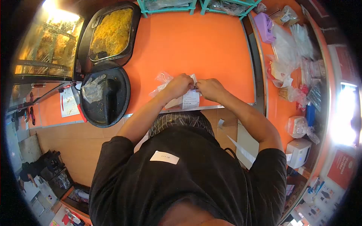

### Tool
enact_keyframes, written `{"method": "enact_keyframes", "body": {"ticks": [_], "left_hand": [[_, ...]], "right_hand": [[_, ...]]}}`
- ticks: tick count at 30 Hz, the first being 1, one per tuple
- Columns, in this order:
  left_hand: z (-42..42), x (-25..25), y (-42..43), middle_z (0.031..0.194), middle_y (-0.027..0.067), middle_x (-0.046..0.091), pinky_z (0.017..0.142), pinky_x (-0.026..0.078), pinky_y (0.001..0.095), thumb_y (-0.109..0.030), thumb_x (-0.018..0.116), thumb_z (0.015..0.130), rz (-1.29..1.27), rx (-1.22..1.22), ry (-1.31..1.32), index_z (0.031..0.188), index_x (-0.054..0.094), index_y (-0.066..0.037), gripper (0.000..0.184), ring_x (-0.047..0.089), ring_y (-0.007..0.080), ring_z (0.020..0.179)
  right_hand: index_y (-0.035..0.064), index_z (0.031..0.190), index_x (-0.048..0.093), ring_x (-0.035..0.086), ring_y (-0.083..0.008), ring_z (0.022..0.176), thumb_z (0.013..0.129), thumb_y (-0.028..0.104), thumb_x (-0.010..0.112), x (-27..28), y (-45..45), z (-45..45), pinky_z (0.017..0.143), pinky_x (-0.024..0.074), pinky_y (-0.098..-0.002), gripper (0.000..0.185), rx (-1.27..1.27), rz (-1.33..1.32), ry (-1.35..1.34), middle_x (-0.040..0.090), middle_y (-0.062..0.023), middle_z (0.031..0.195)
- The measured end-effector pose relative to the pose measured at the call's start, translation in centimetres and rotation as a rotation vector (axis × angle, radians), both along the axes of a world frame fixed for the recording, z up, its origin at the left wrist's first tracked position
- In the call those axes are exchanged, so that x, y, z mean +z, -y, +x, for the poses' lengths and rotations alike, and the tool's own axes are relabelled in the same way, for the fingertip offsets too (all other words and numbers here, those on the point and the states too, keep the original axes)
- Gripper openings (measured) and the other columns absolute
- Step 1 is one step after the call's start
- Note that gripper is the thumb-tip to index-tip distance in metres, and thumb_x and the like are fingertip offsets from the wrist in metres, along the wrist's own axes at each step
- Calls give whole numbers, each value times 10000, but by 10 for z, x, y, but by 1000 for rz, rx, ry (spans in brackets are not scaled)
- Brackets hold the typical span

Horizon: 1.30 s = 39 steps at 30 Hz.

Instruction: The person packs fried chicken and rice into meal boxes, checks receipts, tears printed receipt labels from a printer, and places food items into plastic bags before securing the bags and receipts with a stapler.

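At the front edge of the orange counter lies a clear plastic bag [164, 78] with a white printed paper slip [191, 100] on it. My left hand [180, 86] is closed in a pinch at the top of the bag, left of the slip. Close beside it, my right hand [211, 89] has its fingers pressed together at the slip's upper edge. Between the fingertips is a small dark bit, too small to name. Part of the bag is hidden beneath my hands.
A tray of yellow food [112, 32] stands at the back left, with a round black tray [124, 96] before it. Beside that lies a red-handled knife [81, 112]. Teal baskets [169, 8] line the back. Plastic bags [283, 45] and a purple holder [264, 28] are at right.
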<state>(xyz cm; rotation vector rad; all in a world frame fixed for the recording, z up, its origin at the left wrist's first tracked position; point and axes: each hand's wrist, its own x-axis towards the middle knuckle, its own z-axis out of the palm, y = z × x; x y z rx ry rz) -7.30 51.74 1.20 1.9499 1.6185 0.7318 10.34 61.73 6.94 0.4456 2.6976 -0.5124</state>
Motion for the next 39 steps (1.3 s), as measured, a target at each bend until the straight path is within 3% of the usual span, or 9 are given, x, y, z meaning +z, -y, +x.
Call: {"method": "enact_keyframes", "body": {"ticks": [5,11,14,20,23,26,29,35,39], "left_hand": [[-5,6,2,758,142,669,619,524,399,-117,708,845,-316,147,275,857,691,-25,94,651,266,626],[-6,43,8,750,138,667,605,504,393,-158,710,865,-468,127,304,864,684,-28,133,647,257,627],[-2,11,4,760,142,663,630,501,401,-191,703,881,-242,81,226,868,676,-27,167,644,275,642],[-5,4,4,760,131,662,589,499,395,-205,683,905,-247,102,183,893,657,-27,180,638,263,597],[-2,26,5,747,110,660,491,485,369,-200,667,921,-432,136,271,904,646,-25,177,601,223,486],[-2,19,4,725,96,648,417,459,354,-187,654,934,-346,117,281,909,637,-19,171,557,194,403],[0,20,5,753,139,671,650,512,405,-184,662,898,-305,129,199,880,651,-41,145,654,296,642],[0,20,7,854,163,650,776,491,459,-177,659,876,-273,88,186,889,645,-49,129,620,346,873],[-8,-1,12,914,165,622,818,473,435,-161,645,892,-156,7,90,925,619,-50,118,595,344,941]], "right_hand": [[44,1029,639,672,-339,944,933,386,610,41,-2,5,802,534,-476,356,-151,-44,84,686,-129,981],[73,1199,588,643,-332,1037,923,403,619,9,-3,54,868,514,-462,431,-323,-102,-49,658,-158,1108],[78,1230,568,631,-330,1068,924,379,612,-13,7,51,873,512,-460,430,-343,-153,-220,643,-176,1138],[108,1250,552,630,-337,1075,869,305,661,-17,11,24,871,511,-472,442,-266,-44,97,629,-161,1161],[117,1178,583,623,-312,1058,870,256,647,-9,1,27,886,490,-455,345,-155,8,36,629,-123,1112],[130,1078,612,608,-277,1017,870,230,622,-34,-3,37,873,456,-420,231,10,217,-360,628,-81,1035],[115,1032,616,585,-253,978,854,188,611,-41,0,40,834,416,-397,193,98,212,-470,620,-65,1001],[84,1009,601,592,-253,908,799,175,654,-40,6,39,766,389,-404,234,-172,323,-542,627,-97,938],[63,1052,517,615,-323,827,863,142,607,-54,-11,59,748,434,-447,224,-676,-19,-516,636,-128,898]]}}
